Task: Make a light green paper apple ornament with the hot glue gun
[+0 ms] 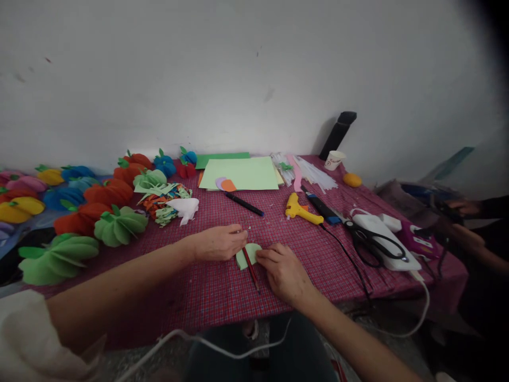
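Note:
Near the table's front edge, a small light green paper piece (254, 250) with a rounded outline lies between my two hands. A dark red pencil (251, 269) slants across it, one end pointing towards me. My left hand (222, 242) is closed on the pencil's upper part, fingertips at the paper's left side. From the right, my right hand (284, 270) has its fingers closed on the paper's right edge; the thumb is partly hidden. Beyond them lies a black pen (244, 203). Purple and orange rounded paper cutouts (228, 184) rest on light green sheets (242, 172).
Paper pumpkins (119, 225) and paper scraps (165, 204) crowd the left. To the right are a yellow glue gun (303, 209), a utility knife (323, 208), black scissors (368, 241), a white power bank (384, 244) and a paper cup (334, 160). Another person's hands (465, 223) show far right.

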`<action>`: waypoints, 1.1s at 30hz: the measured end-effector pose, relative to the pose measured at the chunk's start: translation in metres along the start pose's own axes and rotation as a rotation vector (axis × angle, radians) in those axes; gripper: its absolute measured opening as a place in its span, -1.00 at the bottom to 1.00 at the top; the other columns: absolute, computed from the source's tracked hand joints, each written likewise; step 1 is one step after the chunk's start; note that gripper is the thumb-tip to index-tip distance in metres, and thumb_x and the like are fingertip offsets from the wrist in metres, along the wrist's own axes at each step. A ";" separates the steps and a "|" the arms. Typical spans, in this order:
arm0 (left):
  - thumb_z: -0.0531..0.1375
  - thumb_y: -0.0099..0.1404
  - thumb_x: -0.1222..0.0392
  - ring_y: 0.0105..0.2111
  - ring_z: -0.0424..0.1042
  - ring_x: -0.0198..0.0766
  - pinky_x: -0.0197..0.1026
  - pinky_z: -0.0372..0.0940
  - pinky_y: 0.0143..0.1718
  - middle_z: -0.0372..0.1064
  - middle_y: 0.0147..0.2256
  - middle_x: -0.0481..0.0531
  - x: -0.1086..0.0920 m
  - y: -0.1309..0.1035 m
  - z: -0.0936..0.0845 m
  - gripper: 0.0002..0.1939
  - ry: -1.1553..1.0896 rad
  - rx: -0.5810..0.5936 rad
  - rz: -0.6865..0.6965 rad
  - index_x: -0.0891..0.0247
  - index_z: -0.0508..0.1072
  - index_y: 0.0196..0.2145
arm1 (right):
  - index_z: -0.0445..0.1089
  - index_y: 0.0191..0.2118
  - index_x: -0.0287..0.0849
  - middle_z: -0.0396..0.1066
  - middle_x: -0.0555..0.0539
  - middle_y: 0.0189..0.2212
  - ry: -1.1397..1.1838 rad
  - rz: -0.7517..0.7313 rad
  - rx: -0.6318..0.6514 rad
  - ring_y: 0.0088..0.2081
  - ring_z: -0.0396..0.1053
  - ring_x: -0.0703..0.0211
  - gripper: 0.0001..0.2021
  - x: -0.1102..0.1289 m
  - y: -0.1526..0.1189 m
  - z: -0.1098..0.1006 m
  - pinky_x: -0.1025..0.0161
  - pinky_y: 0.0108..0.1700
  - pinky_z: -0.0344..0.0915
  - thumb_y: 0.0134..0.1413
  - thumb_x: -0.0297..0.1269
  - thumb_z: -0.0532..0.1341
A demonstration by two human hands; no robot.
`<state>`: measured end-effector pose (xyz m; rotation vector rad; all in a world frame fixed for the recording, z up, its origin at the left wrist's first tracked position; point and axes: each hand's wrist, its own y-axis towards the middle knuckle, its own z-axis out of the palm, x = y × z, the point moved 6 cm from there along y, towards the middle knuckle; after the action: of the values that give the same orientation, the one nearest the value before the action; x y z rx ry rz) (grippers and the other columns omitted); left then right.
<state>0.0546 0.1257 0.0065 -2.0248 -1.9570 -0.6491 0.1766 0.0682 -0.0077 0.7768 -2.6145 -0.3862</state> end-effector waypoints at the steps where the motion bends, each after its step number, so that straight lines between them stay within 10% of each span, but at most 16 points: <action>1: 0.03 0.28 0.35 -0.09 0.34 -0.25 -0.18 0.14 -0.06 0.46 -0.19 0.11 0.000 -0.001 0.000 -0.77 0.001 -0.002 0.003 0.24 0.45 -0.20 | 0.42 -0.15 -0.19 0.45 -0.03 -0.14 -0.002 0.000 -0.001 -0.17 0.22 0.10 -0.71 0.000 0.000 0.000 0.15 -0.12 0.19 0.05 -0.57 0.09; 22: 0.05 0.28 0.35 -0.10 0.36 -0.21 -0.13 0.16 -0.10 0.46 -0.18 0.15 -0.005 -0.041 -0.015 -0.77 0.065 -0.003 -0.143 0.37 0.41 -0.13 | 0.43 -0.15 -0.16 0.47 -0.02 -0.17 -0.040 0.010 0.015 -0.19 0.21 0.12 -0.75 0.002 0.001 0.000 0.17 -0.14 0.16 0.09 -0.51 0.11; 33: 0.01 0.31 0.31 -0.10 0.34 -0.24 -0.15 0.12 -0.07 0.46 -0.21 0.09 0.004 0.002 0.000 -0.79 0.059 -0.003 -0.084 0.26 0.44 -0.22 | 0.43 -0.15 -0.15 0.46 -0.05 -0.15 -0.055 0.014 0.021 -0.18 0.24 0.11 -0.72 0.002 -0.001 0.000 0.15 -0.17 0.17 0.07 -0.54 0.10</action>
<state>0.0560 0.1287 0.0089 -1.9114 -2.0166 -0.7231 0.1758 0.0667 -0.0073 0.7648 -2.6778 -0.3822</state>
